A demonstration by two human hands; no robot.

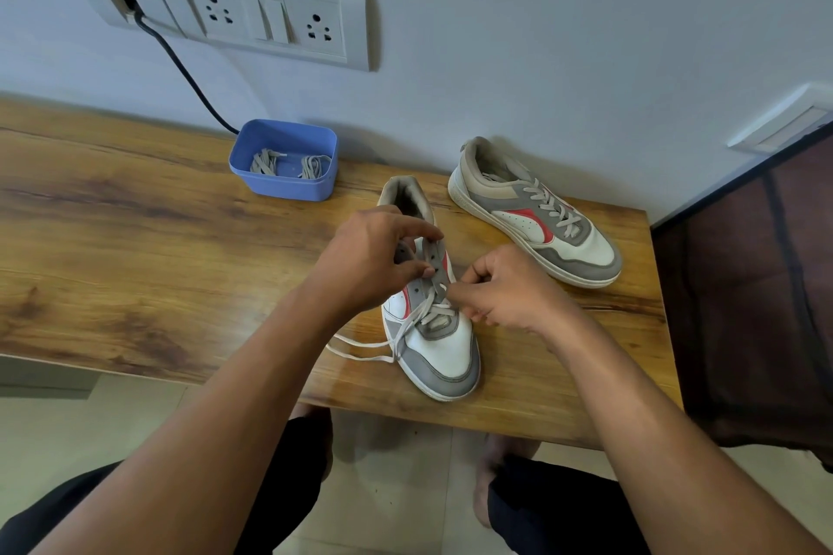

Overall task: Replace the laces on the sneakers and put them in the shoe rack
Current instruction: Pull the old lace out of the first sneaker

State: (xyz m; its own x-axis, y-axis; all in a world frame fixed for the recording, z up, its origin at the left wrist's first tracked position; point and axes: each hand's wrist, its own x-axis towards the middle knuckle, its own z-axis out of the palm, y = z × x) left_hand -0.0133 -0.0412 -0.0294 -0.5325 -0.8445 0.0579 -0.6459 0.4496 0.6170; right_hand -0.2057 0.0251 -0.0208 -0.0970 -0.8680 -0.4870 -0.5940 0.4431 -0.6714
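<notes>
A white, grey and red sneaker [444, 349] stands on the wooden table [135, 248] with its toe toward me. Its lace [360, 349] is partly threaded, and loose ends trail off to the left. My left hand [374, 257] is over the eyelets, thumb and fingers pinching at the tongue area. My right hand [505, 288] pinches the lace at the sneaker's right side. The second sneaker [536, 212], fully laced, lies farther back on the right.
A blue plastic tub [284, 185] holding two bundled laces sits at the back against the wall. A black cable [180, 68] runs from the socket panel [252, 14] down behind it. A dark mesh-covered unit [757, 293] stands right of the table.
</notes>
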